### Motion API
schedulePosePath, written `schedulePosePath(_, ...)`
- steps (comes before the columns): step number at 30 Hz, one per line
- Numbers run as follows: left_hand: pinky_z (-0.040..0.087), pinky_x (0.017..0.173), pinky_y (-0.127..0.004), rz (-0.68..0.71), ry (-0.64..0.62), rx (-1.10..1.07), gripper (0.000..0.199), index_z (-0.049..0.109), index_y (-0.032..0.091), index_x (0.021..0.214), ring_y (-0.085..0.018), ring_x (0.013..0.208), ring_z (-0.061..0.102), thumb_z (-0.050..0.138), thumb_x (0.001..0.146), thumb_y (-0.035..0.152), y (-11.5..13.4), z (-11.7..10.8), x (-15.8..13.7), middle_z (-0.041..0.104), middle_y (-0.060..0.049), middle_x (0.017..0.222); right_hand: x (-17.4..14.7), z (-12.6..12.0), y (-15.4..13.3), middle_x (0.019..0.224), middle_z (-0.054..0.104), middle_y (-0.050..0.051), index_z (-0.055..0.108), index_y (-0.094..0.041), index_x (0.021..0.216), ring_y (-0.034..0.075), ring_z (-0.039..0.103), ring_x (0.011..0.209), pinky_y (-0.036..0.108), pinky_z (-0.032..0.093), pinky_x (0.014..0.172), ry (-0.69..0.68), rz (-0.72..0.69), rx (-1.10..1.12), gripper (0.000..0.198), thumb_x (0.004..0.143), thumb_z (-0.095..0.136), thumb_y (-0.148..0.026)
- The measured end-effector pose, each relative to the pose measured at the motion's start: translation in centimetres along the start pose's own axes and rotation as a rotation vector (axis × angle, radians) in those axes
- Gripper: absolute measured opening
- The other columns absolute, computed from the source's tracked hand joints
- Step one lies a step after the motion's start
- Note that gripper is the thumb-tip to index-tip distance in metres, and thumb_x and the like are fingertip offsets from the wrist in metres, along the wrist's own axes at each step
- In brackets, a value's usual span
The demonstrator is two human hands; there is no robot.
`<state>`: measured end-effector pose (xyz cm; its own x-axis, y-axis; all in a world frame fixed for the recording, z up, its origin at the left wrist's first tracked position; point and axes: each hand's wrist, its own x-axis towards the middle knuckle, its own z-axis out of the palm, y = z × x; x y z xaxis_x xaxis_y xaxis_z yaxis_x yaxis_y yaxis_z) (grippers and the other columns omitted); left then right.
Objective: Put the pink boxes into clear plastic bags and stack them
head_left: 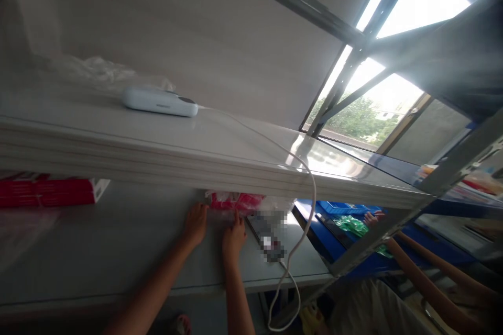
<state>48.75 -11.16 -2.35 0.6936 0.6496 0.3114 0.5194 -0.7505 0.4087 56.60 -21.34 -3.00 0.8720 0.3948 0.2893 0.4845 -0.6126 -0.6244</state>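
A red pack in clear plastic (238,201) lies on the lower shelf, its back part hidden under the upper shelf's edge. My left hand (195,223) is at the pack's left end, with its fingers curled in at the plastic. At the front edge, my right hand (234,234) pinches the wrap, forefinger pointing forward against it. Just right of this hand is a phone-like device (255,227), partly blurred out, with a white cable (313,204) running from it.
On the upper shelf (236,141) sits a white oblong device (159,102) joined to the cable, with crumpled clear plastic behind it. Red boxes (47,191) lie lower left. A metal post (377,238) separates me from another person's hands (375,218) at green plastic (351,225) on a blue table.
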Motion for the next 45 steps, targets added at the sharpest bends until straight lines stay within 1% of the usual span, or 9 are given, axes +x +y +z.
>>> schedulePosePath(3,0.041,0.094,-0.04,0.026,0.14,-0.137,0.049,0.053,0.015,0.117,-0.025,0.118,0.048,0.033,0.077,-0.005,-0.5,-1.7,-4.8,0.049,-0.014,0.127,-3.3,-0.5,-0.6,0.14,0.044,0.017,0.031,-0.014,0.146,0.029,0.044,0.126,0.052,0.033,0.1,-0.044,-0.157,-0.113,0.066,0.08,0.032,-0.008)
schedulePosePath(6,0.039,0.098,-0.042,0.035,0.335,-0.166,0.039,0.054,0.023,0.114,-0.023,0.122,0.045,0.036,0.085,0.005,-3.2,-5.7,-10.7,0.045,-0.01,0.13,-6.5,-0.9,-1.2,0.147,0.037,0.014,0.035,-0.023,0.143,0.03,0.033,0.134,0.068,0.013,0.103,-0.229,-0.33,-0.273,0.053,0.09,0.032,-0.021)
schedulePosePath(10,0.038,0.1,-0.045,-0.052,0.492,0.066,0.029,0.054,0.024,0.117,-0.026,0.12,0.046,0.043,0.09,0.022,-11.8,-14.9,-18.8,0.046,-0.01,0.132,-8.0,-1.1,-1.4,0.15,0.029,0.013,0.034,-0.024,0.143,0.03,0.025,0.139,0.075,0.005,0.099,-0.33,-0.353,-0.438,0.049,0.095,0.029,-0.03)
schedulePosePath(13,0.037,0.101,-0.048,-0.206,0.533,0.31,0.042,0.047,0.019,0.128,-0.031,0.125,0.043,0.048,0.089,0.032,-19.9,-21.3,-25.1,0.042,-0.014,0.14,-7.7,-0.7,-1.2,0.151,0.03,0.011,0.032,-0.026,0.144,0.029,0.025,0.139,0.074,0.006,0.101,-0.315,-0.369,-0.443,0.05,0.095,0.025,-0.034)
schedulePosePath(18,0.032,0.108,-0.044,-0.212,0.379,0.44,0.05,0.034,0.019,0.141,-0.025,0.133,0.037,0.037,0.092,0.022,-28.5,-26.5,-31.1,0.039,-0.011,0.146,-7.4,-0.1,-0.6,0.151,0.031,0.009,0.032,-0.028,0.144,0.027,0.028,0.138,0.069,0.016,0.103,-0.286,-0.361,-0.357,0.052,0.095,0.021,-0.04)
schedulePosePath(23,0.032,0.109,-0.044,-0.123,0.301,0.38,0.045,0.047,0.02,0.134,-0.023,0.134,0.037,0.044,0.09,0.025,-31.8,-25.7,-31.1,0.046,-0.007,0.142,-7.4,-0.2,-0.4,0.15,0.032,0.011,0.035,-0.025,0.143,0.029,0.028,0.138,0.068,0.016,0.104,-0.318,-0.378,-0.396,0.053,0.093,0.026,-0.039)
schedulePosePath(28,0.044,0.101,-0.043,-0.054,0.275,0.33,0.032,0.07,0.019,0.101,-0.023,0.116,0.055,0.04,0.089,0.02,-33.6,-23.9,-29.3,0.067,-0.009,0.116,-7.5,-0.5,-0.9,0.15,0.032,0.01,0.037,-0.024,0.142,0.028,0.029,0.138,0.066,0.018,0.104,-0.319,-0.366,-0.441,0.051,0.094,0.028,-0.037)
schedulePosePath(35,0.04,0.104,-0.043,-0.074,0.328,0.233,0.034,0.066,0.022,0.113,-0.024,0.118,0.054,0.048,0.087,0.032,-33.0,-24.5,-28.1,0.062,-0.008,0.124,-8.1,-1.3,-1.5,0.147,0.037,0.011,0.041,-0.024,0.14,0.025,0.031,0.136,0.059,0.023,0.106,-0.295,-0.376,-0.45,0.05,0.093,0.033,-0.037)
schedulePosePath(45,0.042,0.099,-0.038,-0.211,0.261,-0.06,0.043,0.073,0.021,0.1,-0.024,0.106,0.062,0.045,0.083,0.049,-31.7,-25.7,-24.3,0.07,-0.007,0.11,-7.6,-0.3,-0.2,0.144,0.043,0.011,0.048,-0.022,0.135,0.026,0.036,0.134,0.055,0.026,0.106,-0.224,-0.414,-0.388,0.049,0.09,0.036,-0.038)
